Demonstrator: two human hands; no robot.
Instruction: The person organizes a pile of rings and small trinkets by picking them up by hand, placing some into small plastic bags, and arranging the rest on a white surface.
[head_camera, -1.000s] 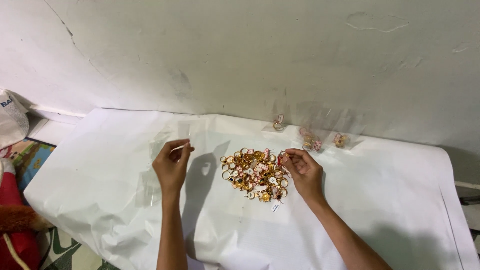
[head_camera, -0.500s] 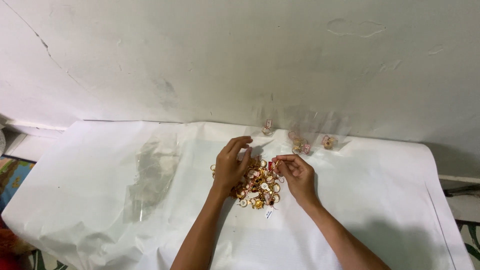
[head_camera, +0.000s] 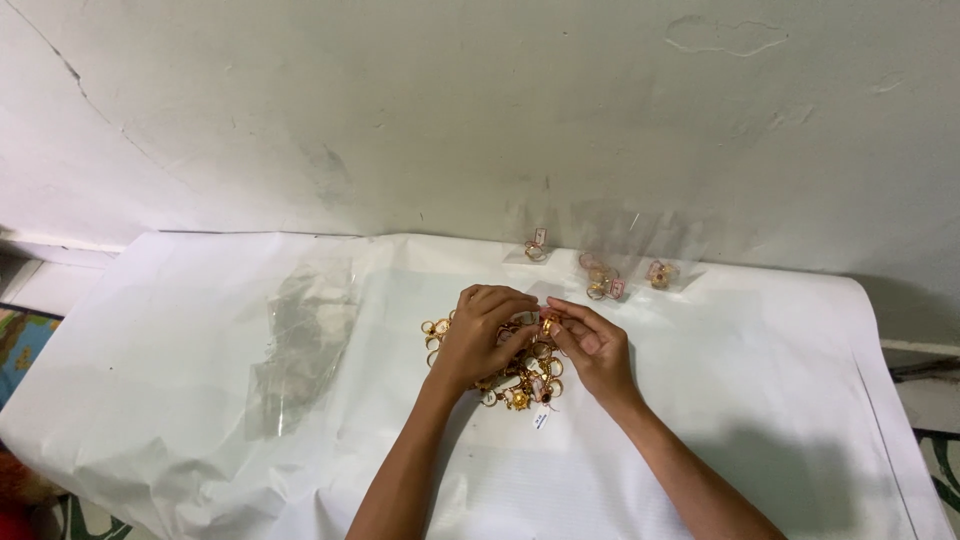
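Head view: my left hand (head_camera: 487, 335) and right hand (head_camera: 592, 345) meet, pinching one small gold ring (head_camera: 547, 325) above the gold ring pile (head_camera: 520, 385) on the white-papered counter (head_camera: 750, 400); clear plastic bags (head_camera: 300, 335) lie left, three bagged rings (head_camera: 600, 275) by the wall.

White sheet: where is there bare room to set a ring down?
Free: sheet right of the right hand, below the bagged rings; also between the clear bags and the left hand. Crowded: the ring pile under both hands.

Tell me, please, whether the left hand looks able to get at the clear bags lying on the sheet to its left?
Probably yes: the clear bags lie flat on the white sheet, with bare sheet between them and the left hand. Its fingers are busy at the ring pile, though.
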